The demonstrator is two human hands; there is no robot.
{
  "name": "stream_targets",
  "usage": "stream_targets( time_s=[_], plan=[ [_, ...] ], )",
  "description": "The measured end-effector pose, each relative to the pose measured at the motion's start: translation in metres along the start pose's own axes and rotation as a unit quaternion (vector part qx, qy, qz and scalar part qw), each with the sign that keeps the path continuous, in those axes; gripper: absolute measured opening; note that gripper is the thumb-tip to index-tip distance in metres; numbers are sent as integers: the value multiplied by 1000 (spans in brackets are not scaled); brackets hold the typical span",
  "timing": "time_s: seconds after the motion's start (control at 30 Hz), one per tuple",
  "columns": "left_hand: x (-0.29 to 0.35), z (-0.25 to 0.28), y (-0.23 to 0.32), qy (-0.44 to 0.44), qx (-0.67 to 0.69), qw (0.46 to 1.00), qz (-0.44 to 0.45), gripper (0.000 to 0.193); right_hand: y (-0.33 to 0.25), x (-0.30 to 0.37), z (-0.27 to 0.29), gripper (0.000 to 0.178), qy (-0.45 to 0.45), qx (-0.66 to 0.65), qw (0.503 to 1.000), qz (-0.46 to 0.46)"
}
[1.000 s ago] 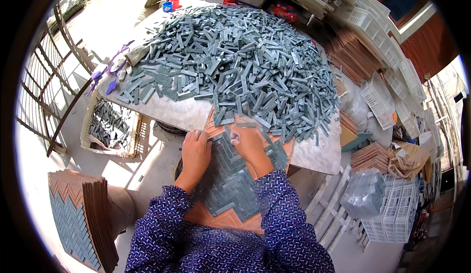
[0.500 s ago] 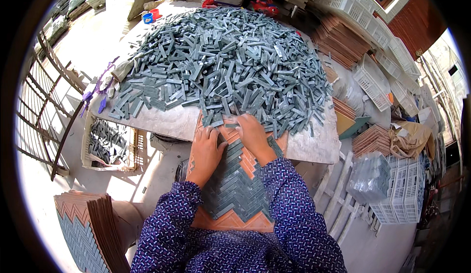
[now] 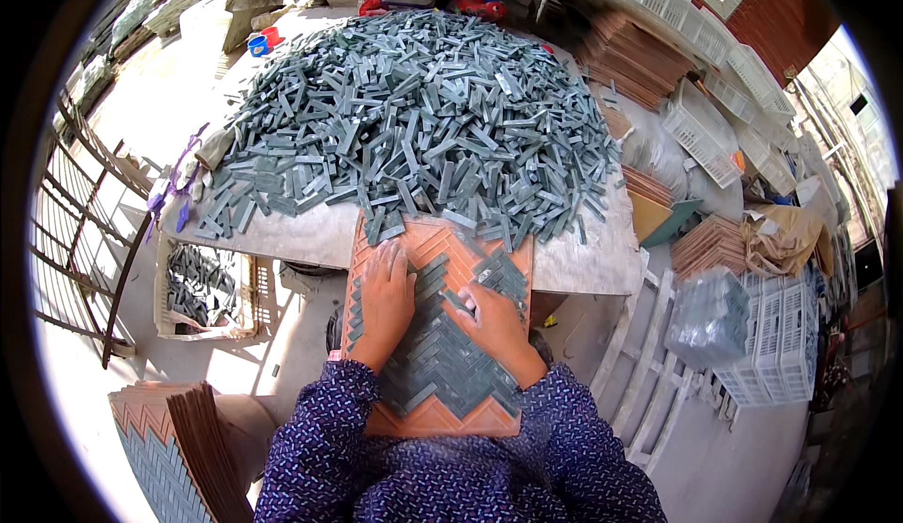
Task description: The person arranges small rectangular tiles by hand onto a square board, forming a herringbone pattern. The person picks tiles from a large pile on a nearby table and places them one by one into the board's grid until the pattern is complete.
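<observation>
An orange herringbone mould tray (image 3: pixel 428 241) lies in front of me, its near end over my lap and its far end on the table edge. Grey stone strips (image 3: pixel 442 363) fill its middle in a zigzag pattern. My left hand (image 3: pixel 384 302) lies flat on the tray's left side, fingers spread over the strips. On the right, my right hand (image 3: pixel 499 321) presses down with its fingertips at a small patch of grey strips. A big heap of loose grey strips (image 3: pixel 414 128) covers the pale table (image 3: pixel 292 236) just beyond the tray.
A stack of filled orange trays (image 3: pixel 179 443) stands at my lower left. A crate with grey strips (image 3: pixel 202 288) sits under the table's left edge beside a metal rack (image 3: pixel 75 241). White plastic baskets (image 3: pixel 776 344), stacked orange trays (image 3: pixel 640 53) and a bagged bundle (image 3: pixel 705 316) crowd the right.
The view has tipped down and both hands have slid nearer to me along the tray. More bare orange shows at the tray's far end now.
</observation>
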State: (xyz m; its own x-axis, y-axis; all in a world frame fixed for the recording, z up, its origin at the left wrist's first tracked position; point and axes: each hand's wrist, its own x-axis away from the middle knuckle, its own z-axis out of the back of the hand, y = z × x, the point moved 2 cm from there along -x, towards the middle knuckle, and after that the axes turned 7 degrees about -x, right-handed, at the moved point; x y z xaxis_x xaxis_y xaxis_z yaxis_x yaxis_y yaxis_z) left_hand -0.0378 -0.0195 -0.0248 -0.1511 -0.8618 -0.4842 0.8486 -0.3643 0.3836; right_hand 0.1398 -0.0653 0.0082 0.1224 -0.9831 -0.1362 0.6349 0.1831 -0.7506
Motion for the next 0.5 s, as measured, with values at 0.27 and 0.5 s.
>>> stream_targets(
  time_s=[0.27,0.5],
  plan=[
    [41,6,17,-160,-9,984,-73,60,-1,22,-14,26,52,53,996,51],
    [43,17,30,-183,-31,980,-72,65,5,18,-5,20,41,-22,999,-9]
  ],
)
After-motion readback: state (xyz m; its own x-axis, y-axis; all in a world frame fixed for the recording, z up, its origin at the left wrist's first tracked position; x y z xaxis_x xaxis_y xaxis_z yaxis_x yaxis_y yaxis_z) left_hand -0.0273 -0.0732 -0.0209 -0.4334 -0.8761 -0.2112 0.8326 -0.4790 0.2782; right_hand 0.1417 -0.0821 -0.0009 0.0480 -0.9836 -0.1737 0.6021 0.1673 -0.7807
